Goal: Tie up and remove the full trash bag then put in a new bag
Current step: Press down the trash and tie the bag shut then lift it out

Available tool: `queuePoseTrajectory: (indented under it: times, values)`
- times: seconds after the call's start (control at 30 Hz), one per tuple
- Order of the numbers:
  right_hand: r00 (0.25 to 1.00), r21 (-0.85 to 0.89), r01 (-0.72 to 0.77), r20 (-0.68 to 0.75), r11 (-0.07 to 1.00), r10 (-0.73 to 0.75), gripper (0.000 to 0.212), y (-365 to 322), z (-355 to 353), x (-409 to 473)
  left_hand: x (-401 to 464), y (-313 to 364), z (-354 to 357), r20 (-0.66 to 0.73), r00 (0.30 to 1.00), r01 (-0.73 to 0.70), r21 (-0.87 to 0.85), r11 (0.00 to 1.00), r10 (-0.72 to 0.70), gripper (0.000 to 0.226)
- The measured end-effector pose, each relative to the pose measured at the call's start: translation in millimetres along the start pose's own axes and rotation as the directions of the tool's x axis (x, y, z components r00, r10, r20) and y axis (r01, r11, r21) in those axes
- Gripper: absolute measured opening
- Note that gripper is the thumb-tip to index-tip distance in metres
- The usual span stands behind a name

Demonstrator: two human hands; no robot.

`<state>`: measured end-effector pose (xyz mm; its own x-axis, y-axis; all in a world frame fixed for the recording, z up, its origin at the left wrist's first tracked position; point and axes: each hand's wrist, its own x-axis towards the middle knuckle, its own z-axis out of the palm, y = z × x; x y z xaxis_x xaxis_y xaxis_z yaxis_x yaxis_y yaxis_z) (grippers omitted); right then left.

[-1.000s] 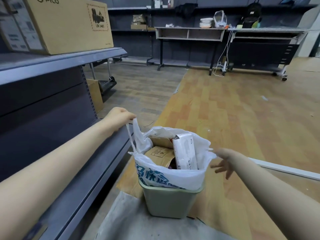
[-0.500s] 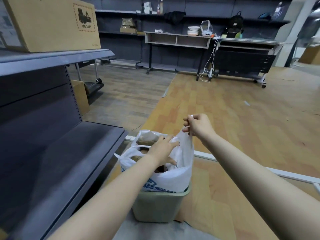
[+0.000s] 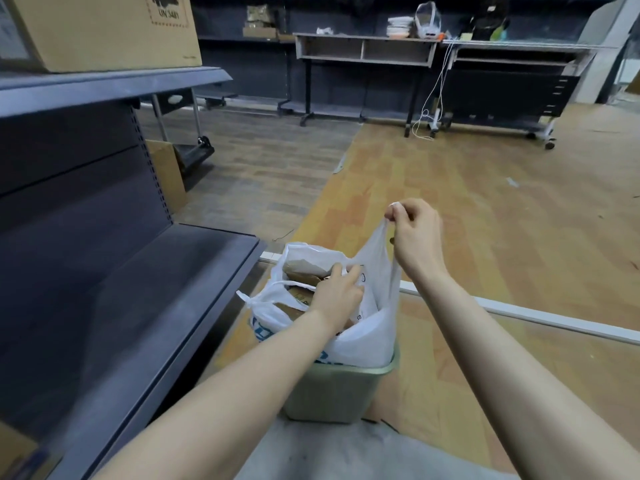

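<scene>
A white trash bag (image 3: 367,337) with blue print sits in a pale green bin (image 3: 339,393) on the floor. Cardboard pieces and a white packet fill it. My right hand (image 3: 414,233) pinches the bag's right handle and holds it stretched up above the bin. My left hand (image 3: 337,294) is down in the bag's mouth, fingers on the white packet and the bag's inner edge; I cannot tell if it grips anything. The bag's left handle (image 3: 263,299) lies loose over the rim.
A dark grey shelf unit (image 3: 138,306) stands close on the left, with a large cardboard box (image 3: 104,29) on its upper shelf. A white rail (image 3: 554,318) runs along the floor behind the bin. Desks (image 3: 363,53) and cables line the far wall.
My left hand let go of the left handle and went into the bag's mouth. My right hand took the right handle and pulled it upward.
</scene>
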<state>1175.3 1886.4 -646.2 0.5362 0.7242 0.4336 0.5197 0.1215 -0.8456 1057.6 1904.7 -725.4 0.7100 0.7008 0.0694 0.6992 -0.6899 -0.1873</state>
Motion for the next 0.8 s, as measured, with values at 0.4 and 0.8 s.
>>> queuePoseTrajectory:
  times: [0.4, 0.8]
  values:
    - [0.961, 0.046, 0.050, 0.269, 0.998, -0.060, 0.022, 15.8, 30.2, -4.9, 9.3, 17.0, 32.4, 0.095, 0.995, 0.009, 0.043, 0.999, -0.014, 0.037]
    - [0.789, -0.088, 0.318, 0.577, 0.944, -0.212, 0.052, 53.1, 76.1, -41.9, -50.7, -70.6, 33.6, -0.157, 0.980, -0.160, -0.235, 0.959, 0.125, 0.057]
